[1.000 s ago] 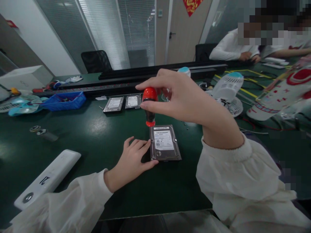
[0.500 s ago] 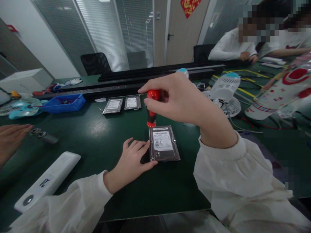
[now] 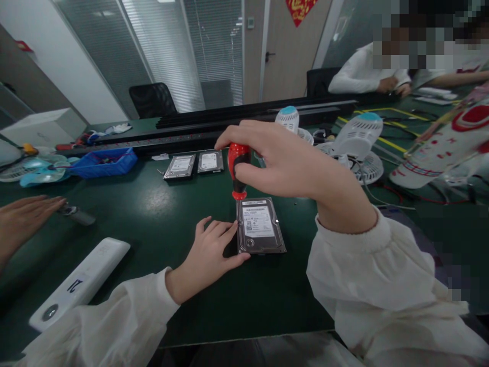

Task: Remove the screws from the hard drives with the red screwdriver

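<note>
In the head view a hard drive (image 3: 262, 232) with a white label lies flat on the green table. My left hand (image 3: 212, 250) steadies it, index finger on its left edge and thumb at the near left corner, the other fingers spread. Above the drive's far left corner, my right hand (image 3: 278, 158) grips a screwdriver (image 3: 239, 176) by its red and black handle, held upright. The screwdriver's tip is too small to make out. Two more hard drives, one on the left (image 3: 180, 166) and one on the right (image 3: 210, 161), lie farther back.
Another person's hand (image 3: 26, 219) is at far left beside a small metallic cylinder (image 3: 78, 215). A white device marked 21 (image 3: 82, 280) lies near my left sleeve. A blue tray (image 3: 105, 162) sits behind. White fans (image 3: 359, 135) and a large bottle (image 3: 431, 153) stand right. Black rails run along the back.
My right hand's fingers have shifted round the screwdriver handle, the thumb now lower and across it. The other person's hand has moved slightly right. The drive and my left hand keep their relation.
</note>
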A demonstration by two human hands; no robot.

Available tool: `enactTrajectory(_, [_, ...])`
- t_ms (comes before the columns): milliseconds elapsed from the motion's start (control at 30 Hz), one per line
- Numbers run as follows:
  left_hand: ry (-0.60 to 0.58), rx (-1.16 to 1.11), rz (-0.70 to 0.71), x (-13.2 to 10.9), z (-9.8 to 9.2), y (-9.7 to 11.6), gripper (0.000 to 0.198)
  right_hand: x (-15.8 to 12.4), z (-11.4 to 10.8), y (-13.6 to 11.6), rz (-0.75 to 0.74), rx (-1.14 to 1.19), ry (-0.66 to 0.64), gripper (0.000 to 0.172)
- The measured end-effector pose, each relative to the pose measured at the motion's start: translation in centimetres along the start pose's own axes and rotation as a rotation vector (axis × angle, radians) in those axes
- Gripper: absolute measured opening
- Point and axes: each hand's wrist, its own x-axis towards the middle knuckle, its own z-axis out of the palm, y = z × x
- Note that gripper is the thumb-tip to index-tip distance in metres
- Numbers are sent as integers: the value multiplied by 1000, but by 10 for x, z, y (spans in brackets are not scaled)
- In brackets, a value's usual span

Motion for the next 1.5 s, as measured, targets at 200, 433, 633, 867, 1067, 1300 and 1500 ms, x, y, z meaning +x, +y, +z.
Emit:
enactTrajectory(200, [-6,-4,4,1,-1,0,64,1,1,1,4,25,42,36])
enactTrajectory(433, [-5,-5,-13,0,-1,1,60,1,2,4,-23,35,44,42])
enactTrajectory(633, [-4,-7,-7,-1,1,0,63,2,2,3,-21,-38,75,38])
enactTrajectory(867, [-1,-4,-7,0,2,-1,65,1,3,0,-18,10,34,44])
enactTrajectory(1067, [-11,-15,-8,0,0,0,65,0,1,4,-30,33,3,42])
enactTrajectory(1300, [-10,-13,-7,0,0,0,65,0,2,5,42,-9,5,38])
enactTrajectory(1500, [3,1,-7,1,1,1,63,1,-1,6,-44,90,-69,39])
